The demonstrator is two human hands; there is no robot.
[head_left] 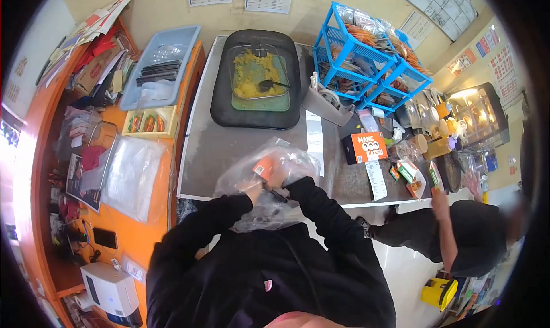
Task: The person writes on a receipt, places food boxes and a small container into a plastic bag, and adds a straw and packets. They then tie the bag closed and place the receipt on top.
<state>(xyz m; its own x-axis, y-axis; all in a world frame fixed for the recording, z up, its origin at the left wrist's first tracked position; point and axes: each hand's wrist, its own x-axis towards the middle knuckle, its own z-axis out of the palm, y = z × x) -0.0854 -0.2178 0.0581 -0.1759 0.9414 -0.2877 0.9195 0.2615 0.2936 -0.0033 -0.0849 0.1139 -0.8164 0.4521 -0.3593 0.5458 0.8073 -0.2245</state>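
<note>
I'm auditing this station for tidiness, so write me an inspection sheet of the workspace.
Surface: grey table, receipt slips on it
Job's things: clear plastic bag, orange item among its folds
Clutter: tape dispenser, orange-fronted box toward the right
Hands: left hand and right hand at the bag; exact grip unclear
Cables: thin cable near the phone on the orange counter
Surroundings: co-worker at right, yellow bin nearby

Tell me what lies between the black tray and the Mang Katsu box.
A grey tape dispenser and a long white paper strip lie between the black tray and the box, in the head view.
</note>
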